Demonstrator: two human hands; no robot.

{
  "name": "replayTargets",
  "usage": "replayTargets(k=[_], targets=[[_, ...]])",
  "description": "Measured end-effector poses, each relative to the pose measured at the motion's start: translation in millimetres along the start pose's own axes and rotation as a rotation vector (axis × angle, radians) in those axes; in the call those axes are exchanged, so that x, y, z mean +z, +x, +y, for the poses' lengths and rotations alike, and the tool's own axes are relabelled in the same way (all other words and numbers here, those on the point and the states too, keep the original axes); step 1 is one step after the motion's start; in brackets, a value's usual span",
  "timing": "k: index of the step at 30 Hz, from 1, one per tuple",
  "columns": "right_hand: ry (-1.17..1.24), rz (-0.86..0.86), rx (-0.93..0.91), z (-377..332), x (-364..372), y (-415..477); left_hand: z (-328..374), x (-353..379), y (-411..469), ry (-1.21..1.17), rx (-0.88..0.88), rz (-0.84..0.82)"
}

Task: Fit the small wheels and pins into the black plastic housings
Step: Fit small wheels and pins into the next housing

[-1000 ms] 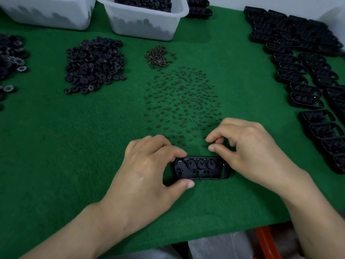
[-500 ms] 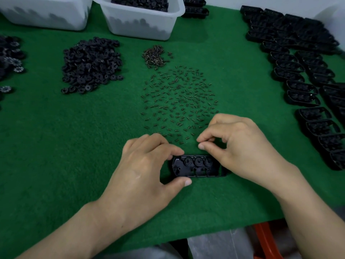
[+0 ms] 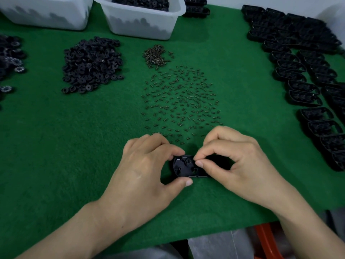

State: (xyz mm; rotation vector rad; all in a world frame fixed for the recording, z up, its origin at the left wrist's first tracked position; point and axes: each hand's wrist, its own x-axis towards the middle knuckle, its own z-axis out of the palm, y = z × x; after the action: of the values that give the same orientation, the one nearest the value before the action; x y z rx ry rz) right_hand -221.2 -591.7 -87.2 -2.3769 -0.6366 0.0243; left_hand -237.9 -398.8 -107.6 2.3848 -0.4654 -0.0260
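Observation:
A black plastic housing (image 3: 183,166) lies flat on the green felt (image 3: 74,146) near the front edge. My left hand (image 3: 147,169) grips its left end between forefinger and thumb. My right hand (image 3: 237,161) covers its right half, with thumb and forefinger pinched together over the housing's middle; whatever they pinch is too small to see. One small wheel sits in the housing's left part. Loose pins (image 3: 181,101) are scattered just beyond the hands. A heap of small black wheels (image 3: 89,64) lies at the back left.
Two white bins (image 3: 143,21) stand at the back. A small pile of brown screws (image 3: 155,56) lies behind the pins. Rows of black housings (image 3: 308,77) fill the right side. Toothed wheels (image 3: 11,58) lie at the far left edge.
My right hand has slid left over the housing, its pinched fingertips now above the middle and hiding the right half. My left hand keeps the same grip.

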Motion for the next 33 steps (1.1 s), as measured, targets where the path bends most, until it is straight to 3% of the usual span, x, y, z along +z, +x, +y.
replayTargets(k=[16, 19, 24, 30, 33], targets=[[0.01, 0.095, 0.013, 8, -5, -6, 1, 0, 1, 0.016, -0.011, -0.003], [-0.102, 0.165, 0.061, 13, -12, 2, 1, -1, 0, 0.009, -0.012, 0.005], [-0.247, 0.034, 0.136, 14, -15, 12, 2, 0, 0, 0.0, -0.009, 0.0], [-0.361, -0.073, 0.086, 8, -16, 19, 1, -1, 0, 0.002, -0.018, -0.007], [-0.178, 0.0, 0.086, 7, -18, 12, 2, -2, 0, -0.005, -0.025, -0.018]])
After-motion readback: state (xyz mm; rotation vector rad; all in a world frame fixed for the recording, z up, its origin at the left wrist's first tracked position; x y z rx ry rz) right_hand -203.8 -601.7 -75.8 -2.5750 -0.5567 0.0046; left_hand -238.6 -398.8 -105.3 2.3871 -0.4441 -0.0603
